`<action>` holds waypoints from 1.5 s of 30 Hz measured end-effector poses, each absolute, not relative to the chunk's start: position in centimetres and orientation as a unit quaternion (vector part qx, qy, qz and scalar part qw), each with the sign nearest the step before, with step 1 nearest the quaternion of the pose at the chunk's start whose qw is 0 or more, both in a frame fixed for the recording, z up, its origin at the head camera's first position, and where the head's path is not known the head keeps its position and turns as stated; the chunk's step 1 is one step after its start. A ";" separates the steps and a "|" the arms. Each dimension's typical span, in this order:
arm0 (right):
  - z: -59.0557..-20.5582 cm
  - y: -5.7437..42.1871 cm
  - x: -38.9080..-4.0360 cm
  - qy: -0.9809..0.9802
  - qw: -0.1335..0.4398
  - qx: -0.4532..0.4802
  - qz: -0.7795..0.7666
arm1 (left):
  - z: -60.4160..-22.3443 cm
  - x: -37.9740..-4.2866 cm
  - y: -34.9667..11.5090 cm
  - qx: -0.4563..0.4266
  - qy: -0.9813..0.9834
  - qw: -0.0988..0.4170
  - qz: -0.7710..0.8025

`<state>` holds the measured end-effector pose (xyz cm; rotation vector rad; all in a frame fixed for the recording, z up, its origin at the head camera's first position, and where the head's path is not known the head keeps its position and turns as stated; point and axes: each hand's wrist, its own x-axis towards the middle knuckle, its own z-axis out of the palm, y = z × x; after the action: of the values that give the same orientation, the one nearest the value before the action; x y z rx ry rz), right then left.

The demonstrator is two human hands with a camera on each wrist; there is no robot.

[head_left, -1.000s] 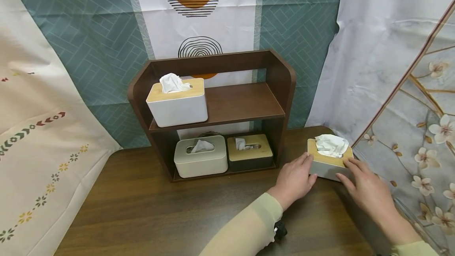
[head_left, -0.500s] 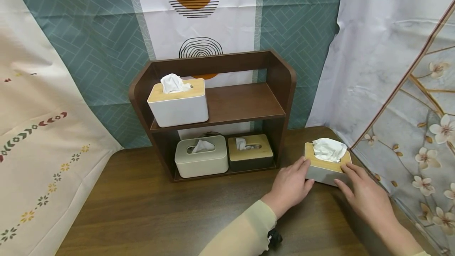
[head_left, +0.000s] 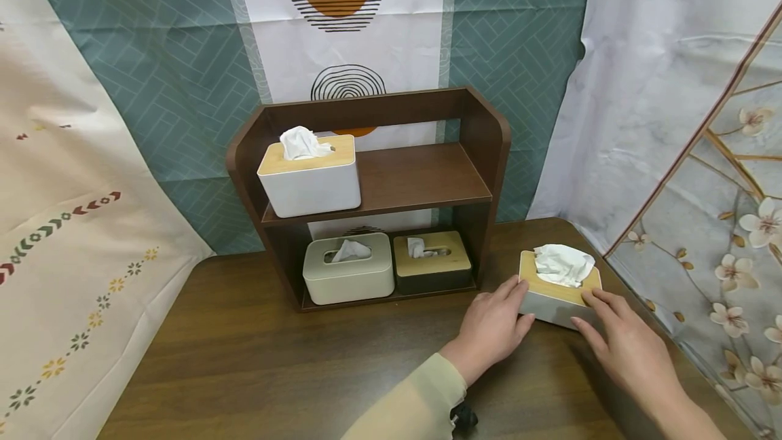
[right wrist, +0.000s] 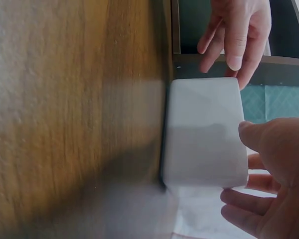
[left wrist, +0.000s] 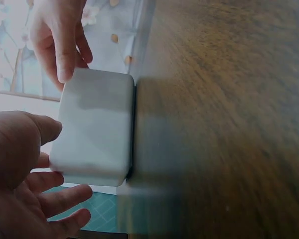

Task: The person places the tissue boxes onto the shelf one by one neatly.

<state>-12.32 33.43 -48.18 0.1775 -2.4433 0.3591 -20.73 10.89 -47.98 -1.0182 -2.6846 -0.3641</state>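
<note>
A tissue box with a light grey body, wooden lid and white tissue sticking out sits on the table, right of the shelf. My left hand holds its left front corner, thumb near the front face and fingers along the side. At the opposite corner my right hand holds it the same way, with its thumb at the front's upper edge. In both wrist views the grey front face shows plainly, with a dark strip along its base. The box's back is hidden.
A brown two-tier shelf stands at the back. On top is a white tissue box; below are a beige one and a dark one with a wooden lid. Curtains line the brown table.
Both hands and the grey tissue box have moved a little towards me and to the left across the table. The shelf and its boxes shift slightly with the camera view.
</note>
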 end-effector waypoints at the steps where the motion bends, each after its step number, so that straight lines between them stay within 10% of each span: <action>1: -48.2 33.3 -12.3 -0.932 0.330 0.069 0.137 | -47.9 -20.7 10.8 -0.348 -0.921 0.121 -0.126; 45: -48.8 32.8 -11.3 -0.929 0.329 0.050 0.160 | -48.1 -20.1 10.4 -0.351 -0.913 0.140 -0.152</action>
<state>-11.34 32.79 -48.82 0.1302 -2.4325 0.4179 -20.08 10.39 -48.13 -1.0138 -2.6397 -0.4388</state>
